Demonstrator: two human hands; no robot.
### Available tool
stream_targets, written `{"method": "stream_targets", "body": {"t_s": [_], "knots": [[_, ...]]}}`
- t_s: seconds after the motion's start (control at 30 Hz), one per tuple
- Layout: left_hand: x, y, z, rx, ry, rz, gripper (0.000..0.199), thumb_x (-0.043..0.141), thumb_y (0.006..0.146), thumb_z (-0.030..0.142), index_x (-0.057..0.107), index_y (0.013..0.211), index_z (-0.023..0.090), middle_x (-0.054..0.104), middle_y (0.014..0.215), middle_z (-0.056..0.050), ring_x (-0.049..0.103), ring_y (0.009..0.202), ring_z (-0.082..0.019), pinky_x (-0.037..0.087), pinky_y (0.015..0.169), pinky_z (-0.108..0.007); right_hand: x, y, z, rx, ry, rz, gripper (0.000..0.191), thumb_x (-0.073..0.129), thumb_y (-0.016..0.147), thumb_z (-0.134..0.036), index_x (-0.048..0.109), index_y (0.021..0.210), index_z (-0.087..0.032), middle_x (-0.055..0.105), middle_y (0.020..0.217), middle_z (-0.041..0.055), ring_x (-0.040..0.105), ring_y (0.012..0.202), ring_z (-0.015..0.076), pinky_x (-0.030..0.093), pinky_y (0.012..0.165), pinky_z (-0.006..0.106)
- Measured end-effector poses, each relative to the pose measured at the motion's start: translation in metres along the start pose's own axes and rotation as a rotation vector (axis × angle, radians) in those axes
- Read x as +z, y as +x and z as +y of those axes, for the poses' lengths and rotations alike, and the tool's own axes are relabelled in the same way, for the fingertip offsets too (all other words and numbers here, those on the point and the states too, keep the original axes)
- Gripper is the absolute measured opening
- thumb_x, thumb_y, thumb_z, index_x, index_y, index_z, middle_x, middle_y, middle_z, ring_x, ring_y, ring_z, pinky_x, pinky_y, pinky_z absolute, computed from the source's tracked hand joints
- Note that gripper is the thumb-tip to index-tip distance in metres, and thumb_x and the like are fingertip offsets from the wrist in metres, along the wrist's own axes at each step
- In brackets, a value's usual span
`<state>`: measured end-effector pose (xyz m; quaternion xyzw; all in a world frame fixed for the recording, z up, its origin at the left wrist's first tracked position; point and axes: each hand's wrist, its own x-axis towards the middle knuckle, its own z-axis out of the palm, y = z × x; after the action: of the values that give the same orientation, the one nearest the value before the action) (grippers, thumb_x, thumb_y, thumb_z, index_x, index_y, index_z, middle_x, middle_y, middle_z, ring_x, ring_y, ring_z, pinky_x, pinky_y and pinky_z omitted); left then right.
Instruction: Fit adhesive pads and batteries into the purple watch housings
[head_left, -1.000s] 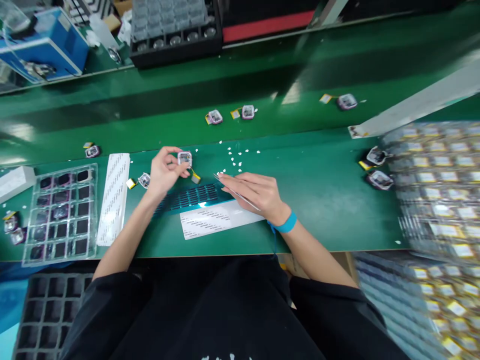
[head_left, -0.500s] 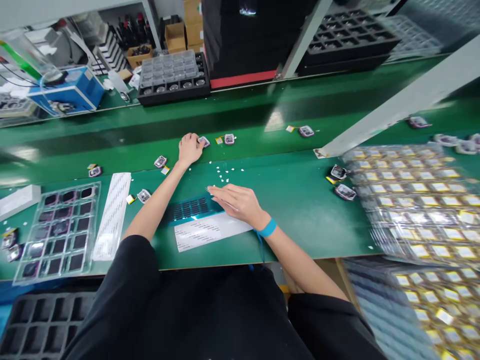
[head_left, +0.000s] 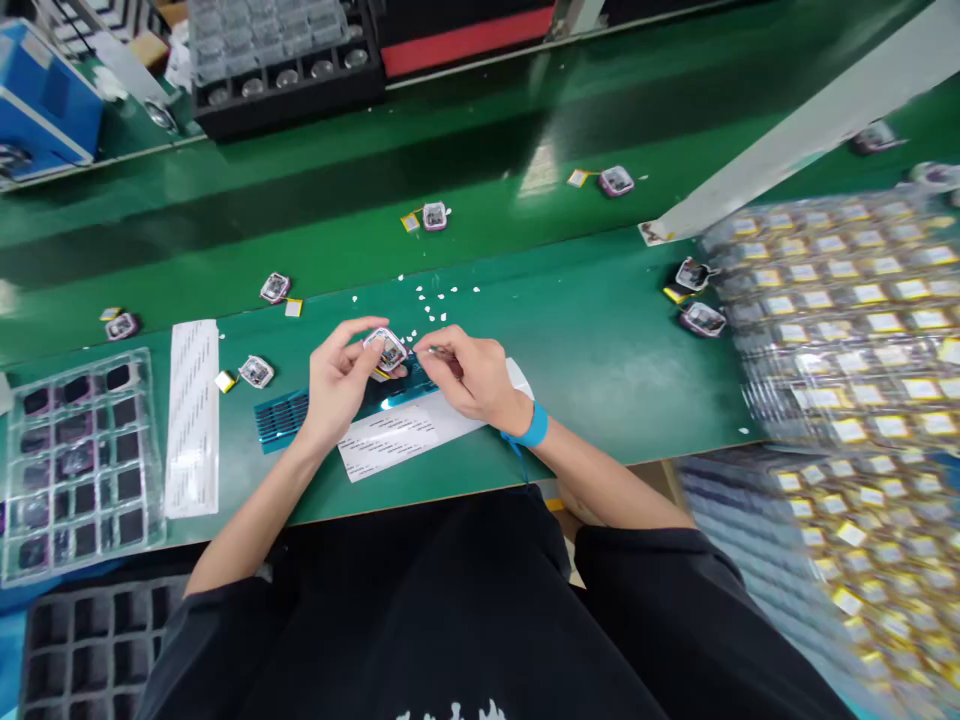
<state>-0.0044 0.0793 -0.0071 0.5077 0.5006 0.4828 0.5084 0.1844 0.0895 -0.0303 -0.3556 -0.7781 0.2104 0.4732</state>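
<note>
My left hand (head_left: 341, 378) holds a small square purple-rimmed device (head_left: 385, 349) just above the green bench. My right hand (head_left: 466, 375) grips thin metal tweezers (head_left: 433, 351), their tip right beside the device. Under both hands lies a blue sheet of small dark pads (head_left: 285, 414) and a white printed strip (head_left: 401, 431). Small white scraps (head_left: 435, 297) are scattered just beyond the hands.
More devices lie on the green conveyor belt (head_left: 525, 215), such as one device (head_left: 434, 216) and another (head_left: 616, 180). A clear compartment tray (head_left: 75, 460) and a white strip (head_left: 192, 415) sit left. Stacked clear trays of yellow-tagged parts (head_left: 840, 340) fill the right.
My left hand reached out to the belt, took a device and drew back to the bench in front of me. My right hand rose from the blue sheet and met it with the tweezers.
</note>
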Motion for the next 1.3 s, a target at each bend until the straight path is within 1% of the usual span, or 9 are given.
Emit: {"method": "stream_targets", "body": {"t_s": [0.13,0.27,0.37,0.5,0.8,0.93,1.03,1.17,1.3], "knots": [[0.008,-0.015,-0.005,-0.044,-0.037,0.063,0.036,0.078,0.084,0.049,0.061,0.105,0.025,0.074,0.079,0.001,0.071,0.063,-0.014,0.06,0.059,-0.026,0.011,-0.006,-0.001,-0.022,-0.098,-0.002,0.025,0.061,0.099,-0.043,0.062,0.104,-0.019,0.068,0.075,-0.0032,0.057,0.055,0.0077,0.041,0.052,0.023],[0.005,-0.018,-0.008,-0.095,-0.027,0.025,0.039,0.074,0.087,0.049,0.06,0.114,0.026,0.074,0.081,0.001,0.073,0.064,-0.015,0.063,0.062,-0.028,0.014,-0.011,0.003,-0.08,-0.202,-0.022,0.015,0.059,0.098,-0.03,0.064,0.107,-0.018,0.068,0.072,-0.0044,0.059,0.056,0.0075,0.042,0.052,0.021],[0.002,-0.02,-0.008,-0.12,-0.01,-0.027,0.033,0.073,0.088,0.049,0.064,0.106,0.023,0.073,0.078,0.0,0.074,0.067,-0.016,0.063,0.067,-0.029,0.014,-0.012,0.004,-0.085,-0.252,-0.01,0.012,0.059,0.096,-0.024,0.064,0.106,-0.018,0.071,0.077,-0.003,0.064,0.06,0.0082,0.044,0.052,0.021],[0.003,-0.023,-0.008,-0.133,-0.065,0.009,0.033,0.072,0.089,0.05,0.054,0.099,0.025,0.072,0.075,0.002,0.073,0.06,-0.015,0.063,0.061,-0.029,0.014,-0.014,0.005,-0.108,-0.278,-0.048,0.011,0.059,0.097,-0.027,0.064,0.104,-0.019,0.076,0.086,-0.0001,0.067,0.064,0.009,0.044,0.051,0.021],[0.007,-0.026,-0.009,-0.071,0.001,0.068,0.027,0.067,0.093,0.044,0.047,0.1,0.027,0.074,0.08,0.003,0.076,0.068,-0.016,0.064,0.062,-0.029,0.015,-0.013,-0.003,-0.08,-0.268,-0.083,0.016,0.059,0.099,-0.02,0.066,0.113,-0.02,0.079,0.089,0.0004,0.07,0.065,0.0092,0.047,0.05,0.021],[0.005,-0.031,-0.008,0.019,0.147,0.058,0.016,0.062,0.098,0.036,0.056,0.107,0.024,0.077,0.085,0.001,0.078,0.071,-0.015,0.064,0.064,-0.025,0.013,-0.015,-0.003,-0.121,-0.278,-0.087,0.024,0.054,0.097,-0.011,0.067,0.115,-0.019,0.08,0.097,0.0008,0.073,0.073,0.0099,0.051,0.055,0.02],[0.004,-0.033,-0.008,0.039,0.231,0.059,0.015,0.061,0.1,0.036,0.061,0.108,0.023,0.077,0.082,0.001,0.079,0.072,-0.016,0.064,0.063,-0.024,0.009,-0.016,0.0,-0.131,-0.318,-0.168,0.029,0.052,0.097,-0.011,0.07,0.118,-0.021,0.08,0.1,0.0013,0.074,0.08,0.0111,0.053,0.058,0.02],[0.004,-0.029,-0.013,-0.01,0.168,0.061,0.02,0.064,0.098,0.041,0.06,0.106,0.023,0.077,0.08,0.001,0.078,0.066,-0.017,0.063,0.058,-0.024,0.0,-0.01,0.005,-0.099,-0.251,-0.308,0.025,0.054,0.103,-0.022,0.07,0.122,-0.021,0.079,0.105,0.0025,0.074,0.083,0.0118,0.054,0.061,0.021],[0.005,-0.023,-0.018,0.0,0.124,0.081,0.022,0.067,0.096,0.041,0.057,0.102,0.022,0.076,0.083,0.001,0.078,0.063,-0.017,0.06,0.051,-0.023,-0.008,-0.001,0.009,-0.066,-0.061,-0.32,0.023,0.051,0.105,-0.021,0.07,0.117,-0.018,0.078,0.107,0.0039,0.073,0.085,0.0115,0.058,0.071,0.022]]}}
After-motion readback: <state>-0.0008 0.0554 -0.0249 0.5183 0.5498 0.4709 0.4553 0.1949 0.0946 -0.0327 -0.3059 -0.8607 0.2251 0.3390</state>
